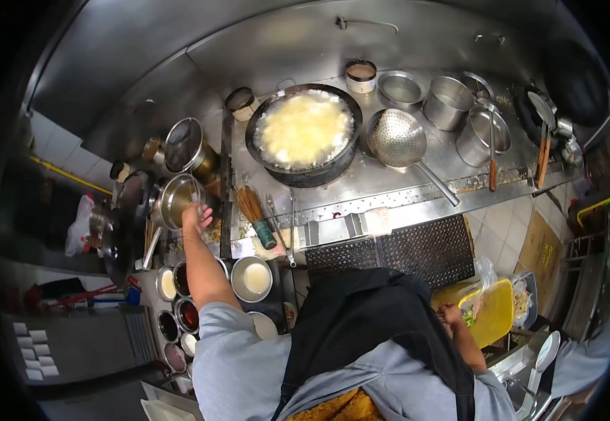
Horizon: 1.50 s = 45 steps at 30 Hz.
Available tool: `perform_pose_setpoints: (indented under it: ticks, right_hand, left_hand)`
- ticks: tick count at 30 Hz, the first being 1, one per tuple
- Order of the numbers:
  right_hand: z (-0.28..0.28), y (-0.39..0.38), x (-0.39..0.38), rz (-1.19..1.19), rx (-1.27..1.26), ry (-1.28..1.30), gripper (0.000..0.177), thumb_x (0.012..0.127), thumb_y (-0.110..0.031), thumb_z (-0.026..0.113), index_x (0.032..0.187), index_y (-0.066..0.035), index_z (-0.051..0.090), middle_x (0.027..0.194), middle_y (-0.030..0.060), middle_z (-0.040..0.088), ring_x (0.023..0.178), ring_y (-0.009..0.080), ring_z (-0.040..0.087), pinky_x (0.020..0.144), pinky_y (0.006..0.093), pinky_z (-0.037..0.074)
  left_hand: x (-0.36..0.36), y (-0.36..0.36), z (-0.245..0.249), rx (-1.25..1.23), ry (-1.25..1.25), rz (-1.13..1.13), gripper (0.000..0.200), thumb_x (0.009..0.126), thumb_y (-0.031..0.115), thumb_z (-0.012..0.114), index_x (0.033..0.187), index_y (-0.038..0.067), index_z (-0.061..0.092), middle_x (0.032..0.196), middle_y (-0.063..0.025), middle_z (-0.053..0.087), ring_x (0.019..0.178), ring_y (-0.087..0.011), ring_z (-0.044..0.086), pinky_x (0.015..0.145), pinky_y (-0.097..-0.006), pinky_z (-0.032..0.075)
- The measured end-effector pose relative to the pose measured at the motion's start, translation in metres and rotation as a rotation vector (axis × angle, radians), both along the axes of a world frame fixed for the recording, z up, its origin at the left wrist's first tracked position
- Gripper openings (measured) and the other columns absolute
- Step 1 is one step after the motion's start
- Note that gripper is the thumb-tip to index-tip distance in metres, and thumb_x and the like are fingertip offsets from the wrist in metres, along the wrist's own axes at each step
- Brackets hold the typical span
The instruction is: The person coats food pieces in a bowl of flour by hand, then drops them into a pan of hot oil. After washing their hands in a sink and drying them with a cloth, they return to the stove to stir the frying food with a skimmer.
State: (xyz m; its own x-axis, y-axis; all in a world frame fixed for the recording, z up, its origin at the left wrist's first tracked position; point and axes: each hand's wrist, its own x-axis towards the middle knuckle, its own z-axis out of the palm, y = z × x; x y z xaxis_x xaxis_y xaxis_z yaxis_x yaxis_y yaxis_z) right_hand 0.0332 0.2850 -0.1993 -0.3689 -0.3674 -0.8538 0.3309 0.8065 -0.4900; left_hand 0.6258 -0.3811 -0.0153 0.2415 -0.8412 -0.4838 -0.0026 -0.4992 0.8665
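Note:
My left hand [195,216] is over the near rim of a steel pan [173,203] at the left. Its fingers are bent, and a thin pale thing shows just beyond them, too faint to name. My right hand [449,314] is low at the right, beside the near side of a yellow tub [495,319] with green and pale food in it. Its fingers look curled, and what they hold is hidden. In front of me a large black wok [305,175] holds pale yellow, foaming contents [305,130].
A bamboo brush [251,207] and tongs [291,242] lie at the stove edge [403,214]. Right of the wok are a perforated strainer [396,138] and steel pots [448,103]. Sauce containers [251,278] stand lower left. Another person's sleeve [589,361] shows lower right.

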Motion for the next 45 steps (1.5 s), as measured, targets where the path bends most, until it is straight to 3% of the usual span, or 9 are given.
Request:
perform_pose_setpoints:
  ticks: [5,13,16,18,28,32,34,35,45]
  right_hand:
    - [0.004,-0.018,-0.004,0.055,0.078,0.107,0.02,0.092,-0.021,0.054,0.106,-0.008,0.06,0.078,0.0038,0.062,0.059,0.0153,0.059,0.049,0.029,0.045]
    - [-0.003,-0.045,-0.01,0.006,-0.041,0.094,0.029,0.091,-0.021,0.054,0.116,-0.006,0.058,0.083,0.0046,0.065,0.06,0.0149,0.061,0.048,0.0286,0.045]
    - [-0.025,-0.038,-0.017,0.062,-0.019,0.01,0.029,0.091,-0.023,0.055,0.115,-0.008,0.059,0.085,0.0043,0.065,0.063,0.0153,0.063,0.049,0.0294,0.047]
    - [-0.027,-0.031,-0.02,0.034,-0.002,0.022,0.028,0.091,-0.024,0.055,0.114,-0.009,0.059,0.085,0.0041,0.066,0.063,0.0156,0.063,0.05,0.0304,0.048]
    - [-0.04,0.04,-0.04,-0.078,0.036,0.038,0.019,0.09,-0.025,0.052,0.103,-0.014,0.06,0.085,0.0023,0.065,0.063,0.0154,0.061,0.053,0.0335,0.048]
    - [-0.05,0.071,-0.042,-0.123,0.101,0.012,0.017,0.089,-0.024,0.052,0.1,-0.014,0.059,0.082,0.0037,0.064,0.061,0.0172,0.06,0.054,0.035,0.049]
    - [-0.055,0.083,-0.041,-0.137,0.118,0.006,0.016,0.089,-0.024,0.052,0.099,-0.013,0.059,0.081,0.0043,0.064,0.061,0.0179,0.061,0.054,0.0356,0.049]
    - [-0.056,0.088,-0.041,-0.14,0.112,-0.009,0.016,0.088,-0.023,0.053,0.099,-0.013,0.059,0.081,0.0049,0.064,0.061,0.0182,0.061,0.053,0.0363,0.049]
    - [-0.053,0.086,-0.037,-0.195,-0.016,0.039,0.019,0.089,-0.025,0.051,0.099,-0.011,0.06,0.083,0.0063,0.065,0.061,0.0175,0.062,0.049,0.0348,0.049]
  left_hand:
    - [-0.032,-0.03,-0.001,-0.052,0.288,0.004,0.012,0.1,0.027,0.045,0.09,0.019,0.045,0.063,0.0037,0.045,0.045,-0.0087,0.036,0.04,-0.0233,0.031]
    - [-0.115,0.058,0.005,-0.313,-0.04,-0.096,0.005,0.097,0.015,0.044,0.095,0.011,0.045,0.064,0.001,0.047,0.044,-0.0095,0.042,0.035,-0.028,0.035]
    - [-0.122,0.059,0.001,-0.409,-0.459,-0.224,0.014,0.094,0.012,0.045,0.105,0.007,0.051,0.073,-0.0094,0.059,0.054,-0.0233,0.057,0.047,-0.0378,0.047]
    - [-0.131,0.056,0.007,-0.762,-1.042,-0.347,0.029,0.091,0.01,0.045,0.119,0.006,0.052,0.092,-0.0233,0.066,0.082,-0.0406,0.064,0.073,-0.0459,0.051]
    - [-0.167,0.082,0.03,-0.467,-1.112,-0.534,0.038,0.089,0.011,0.046,0.125,0.006,0.052,0.112,-0.028,0.061,0.11,-0.0431,0.056,0.094,-0.0456,0.044]
    - [-0.135,0.047,-0.019,-0.454,-0.89,-0.649,0.035,0.089,0.011,0.044,0.121,0.009,0.057,0.092,-0.0215,0.067,0.082,-0.0371,0.066,0.071,-0.0435,0.053]
    - [-0.149,0.07,0.02,-0.052,-0.405,-0.707,0.034,0.088,0.01,0.043,0.116,0.013,0.061,0.067,-0.0073,0.06,0.048,-0.019,0.054,0.041,-0.033,0.044]
    - [-0.171,0.092,0.048,-0.068,-0.424,-0.653,0.031,0.088,0.009,0.044,0.114,0.016,0.061,0.057,0.0028,0.044,0.039,-0.0063,0.033,0.032,-0.0231,0.026]
    - [-0.175,0.08,0.031,0.141,-0.168,-0.724,0.031,0.095,0.013,0.048,0.125,0.013,0.04,0.059,-0.0005,0.046,0.041,-0.011,0.039,0.035,-0.0283,0.032]
